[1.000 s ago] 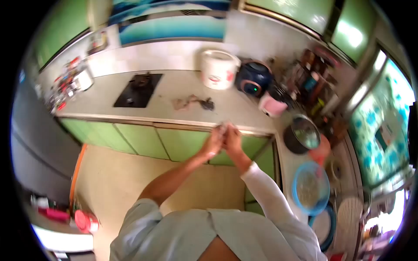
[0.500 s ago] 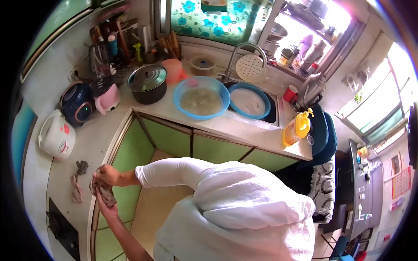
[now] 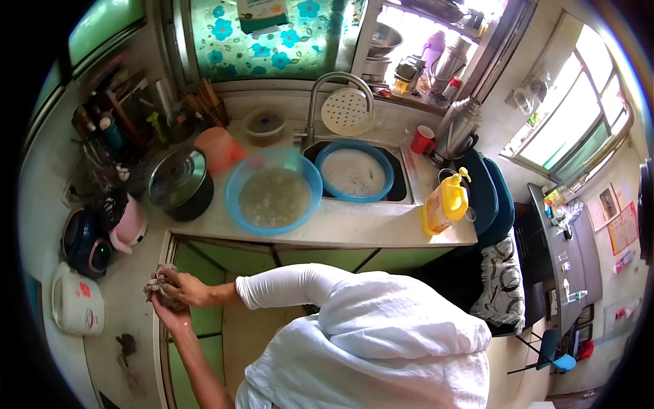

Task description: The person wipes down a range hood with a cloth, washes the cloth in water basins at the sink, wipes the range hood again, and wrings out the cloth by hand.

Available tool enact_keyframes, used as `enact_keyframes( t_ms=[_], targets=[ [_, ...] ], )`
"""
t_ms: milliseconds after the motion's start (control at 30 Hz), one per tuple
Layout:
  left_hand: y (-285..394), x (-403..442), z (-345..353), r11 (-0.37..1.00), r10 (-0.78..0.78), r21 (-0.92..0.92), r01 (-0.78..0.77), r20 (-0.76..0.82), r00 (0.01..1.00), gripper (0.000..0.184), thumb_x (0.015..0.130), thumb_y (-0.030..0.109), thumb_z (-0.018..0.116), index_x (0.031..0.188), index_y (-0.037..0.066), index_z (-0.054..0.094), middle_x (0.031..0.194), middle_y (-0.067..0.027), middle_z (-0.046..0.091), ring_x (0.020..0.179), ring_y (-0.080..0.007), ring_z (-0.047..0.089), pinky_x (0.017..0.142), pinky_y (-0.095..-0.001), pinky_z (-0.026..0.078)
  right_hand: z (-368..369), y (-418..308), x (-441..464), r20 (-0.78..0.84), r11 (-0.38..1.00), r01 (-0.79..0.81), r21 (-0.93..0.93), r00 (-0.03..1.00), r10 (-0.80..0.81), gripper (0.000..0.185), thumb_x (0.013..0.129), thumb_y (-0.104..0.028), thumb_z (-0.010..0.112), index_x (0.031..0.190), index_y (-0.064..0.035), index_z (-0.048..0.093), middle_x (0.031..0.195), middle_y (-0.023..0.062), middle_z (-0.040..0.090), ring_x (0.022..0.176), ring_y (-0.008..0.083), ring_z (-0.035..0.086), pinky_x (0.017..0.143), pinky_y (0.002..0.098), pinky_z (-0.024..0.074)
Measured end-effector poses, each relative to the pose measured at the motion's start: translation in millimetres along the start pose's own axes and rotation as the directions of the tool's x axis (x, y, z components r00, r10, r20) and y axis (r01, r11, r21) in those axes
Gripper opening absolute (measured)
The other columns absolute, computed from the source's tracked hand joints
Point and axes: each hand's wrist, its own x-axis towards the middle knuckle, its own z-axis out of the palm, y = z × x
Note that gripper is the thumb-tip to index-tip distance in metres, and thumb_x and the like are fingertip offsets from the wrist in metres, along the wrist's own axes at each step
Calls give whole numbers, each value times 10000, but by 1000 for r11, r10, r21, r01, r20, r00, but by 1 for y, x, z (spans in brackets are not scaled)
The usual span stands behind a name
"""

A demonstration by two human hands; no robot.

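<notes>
A wet-looking grey-brown rag [image 3: 155,285] is bunched up over the edge of the left counter. My right hand [image 3: 189,289], at the end of a white sleeve, wraps around it from above. From below, my left hand [image 3: 170,316] grips the same rag, its palm partly turned up. Part of the cloth is hidden by my fingers. Close by on the counter lie a small dark scrap of cloth [image 3: 126,342] and a paler limp piece [image 3: 132,373].
A blue basin [image 3: 235,217] of cloudy water stands by the sink, and another blue basin [image 3: 390,178] with suds sits inside it. Around them are a lidded pot [image 3: 193,201], a yellow pump bottle [image 3: 444,206], a rice cooker [image 3: 83,307] and a pink jug [image 3: 129,225].
The view has swung so the counter shows lower and further left. The rag, hanging longer before, is now gathered into a tighter bundle between my hands.
</notes>
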Motion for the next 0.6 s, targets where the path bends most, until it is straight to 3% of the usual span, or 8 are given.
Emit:
enact_keyframes(
  t_ms=[67,167,233,267,300,400,500,600],
  targets=[
    [-21,30,2,1000,-11,-19,12,41,999,360,880,299,334,1175,123,442,1201,-41,443,1103,-198,417,929,-351,330,-19,-1,3,-4,988,-67,136,998,68,502,763,-237,552,1166,-1,368,1017,173,535,939,287,527,792,334,410],
    [-51,64,17,997,2,-75,0,17,1000,397,888,304,273,1229,126,374,1248,-43,391,1143,-211,385,922,-370,355,-51,1,12,-83,1000,17,-24,996,-19,513,766,-206,565,1164,40,355,1053,172,520,949,263,522,803,322,404],
    [-62,71,38,987,-97,130,97,-5,995,403,885,326,289,1222,127,385,1231,-47,409,1121,-211,410,912,-365,368,-82,7,25,-98,999,-25,34,995,29,416,779,-140,547,1116,56,403,1021,149,529,917,228,525,790,310,409],
    [-68,71,53,988,-100,119,103,-35,994,414,877,338,324,1217,110,385,1217,-63,422,1108,-218,421,908,-360,372,-104,-27,24,-48,929,-87,359,993,111,343,761,-105,560,1058,36,464,954,107,545,900,176,512,775,289,413],
    [-74,76,63,986,-111,123,114,-34,993,414,877,338,324,1217,110,385,1217,-63,422,1108,-218,421,908,-360,372,-119,-29,27,-59,929,-87,360,991,116,343,761,-105,560,1058,36,464,954,107,545,900,176,512,775,289,413],
    [-87,101,70,974,-200,103,199,-7,980,414,868,331,375,1180,63,419,1174,-96,455,1076,-224,446,886,-356,394,-144,-14,43,-66,842,-185,507,966,251,319,792,-144,515,1070,8,474,793,65,575,587,121,551,476,236,450],
    [-96,120,76,968,-209,147,202,27,978,400,858,324,413,1151,53,446,1142,-94,480,1044,-218,473,876,-350,406,-188,-48,35,113,653,-398,645,894,433,308,768,-119,528,1049,0,488,731,61,573,469,109,518,334,234,400],
    [-108,130,85,956,-240,213,204,159,958,357,840,277,477,1113,46,468,1106,-80,502,984,-199,505,841,-338,424,-215,-42,38,83,654,-355,668,909,409,313,750,-111,527,1041,-3,487,708,62,572,440,108,515,284,240,377]
  ],
)
